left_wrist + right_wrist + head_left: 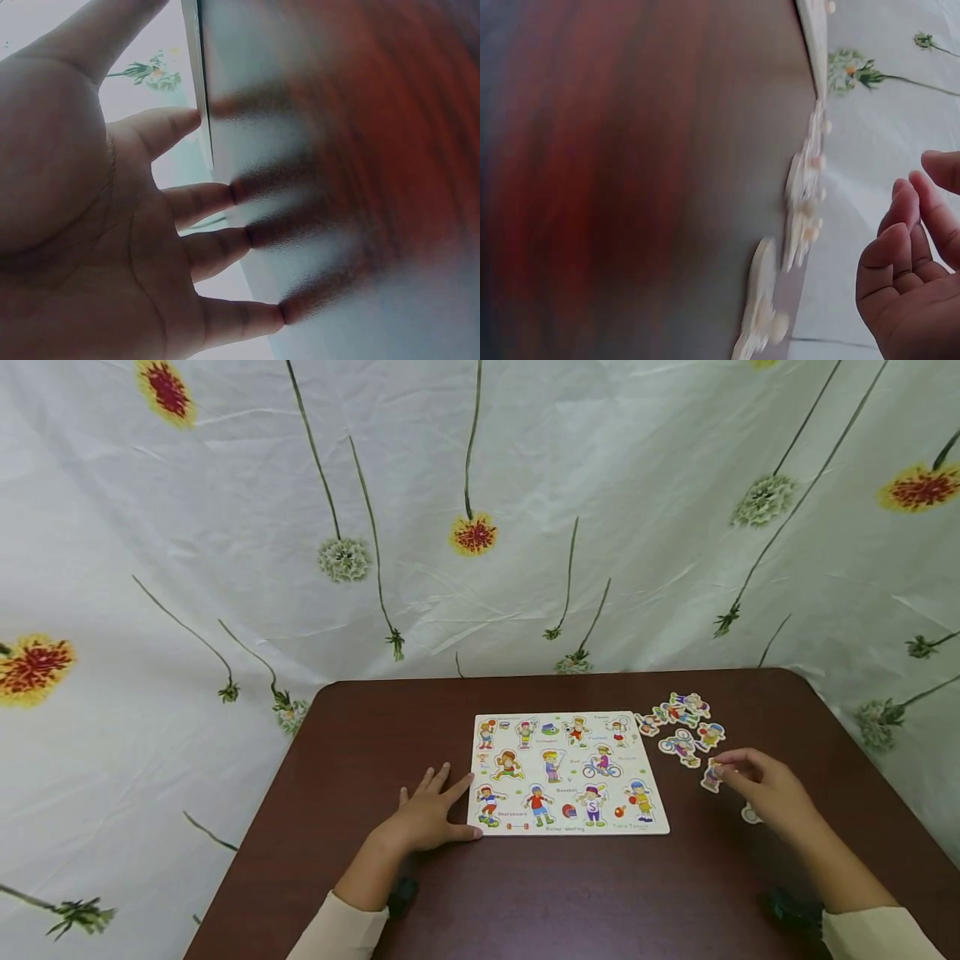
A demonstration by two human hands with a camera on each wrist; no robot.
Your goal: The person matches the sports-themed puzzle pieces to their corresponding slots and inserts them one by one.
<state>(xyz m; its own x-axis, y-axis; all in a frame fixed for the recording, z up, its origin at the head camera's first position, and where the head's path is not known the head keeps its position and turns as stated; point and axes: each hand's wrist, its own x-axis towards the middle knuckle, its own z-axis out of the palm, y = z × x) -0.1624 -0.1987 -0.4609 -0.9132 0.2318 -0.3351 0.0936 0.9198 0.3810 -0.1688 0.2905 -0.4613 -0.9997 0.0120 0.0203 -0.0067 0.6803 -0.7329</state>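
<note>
Puzzle board (534, 764): likely steadied at left edge
Left hand (426, 814): spread, empty
Right hand (772, 789): empty, over piece (709, 781) toward worktop's (570, 885) right edge

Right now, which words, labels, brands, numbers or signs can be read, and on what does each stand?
On the puzzle board, head view:
"Tennis"
"Volleyball"
"Football"
"Baseball"
"Skateboard"
"Roller-skating"
"Table Tennis"
Its other labels are too small or blurred to read.
No lettering is readable on the loose pieces or in either wrist view.
</note>
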